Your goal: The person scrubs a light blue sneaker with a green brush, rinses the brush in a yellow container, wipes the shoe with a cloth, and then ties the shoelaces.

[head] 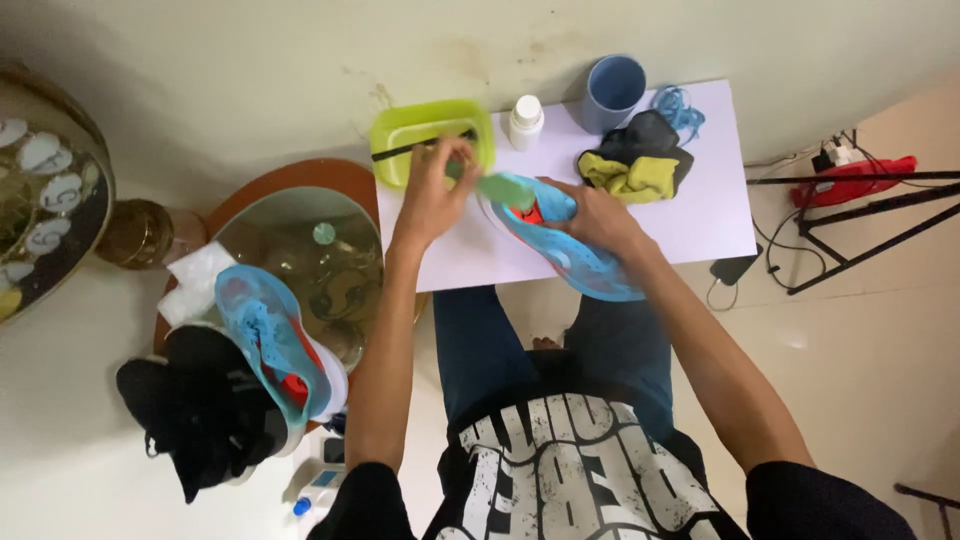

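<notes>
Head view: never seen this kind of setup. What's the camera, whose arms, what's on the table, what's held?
There is no machine here: a person works with bare hands, and the one camera sits on their head, looking down, so the arms come in from the bottom of the picture.

The left hand holds a green brush, blurred. The right hand steadies a blue shoe with a red inside at the near edge of a small white table.

Also on the table: a green basin, a white bottle, a blue cup and a black and yellow cloth. To the left, a second blue shoe lies on a round glass-topped table.
</notes>
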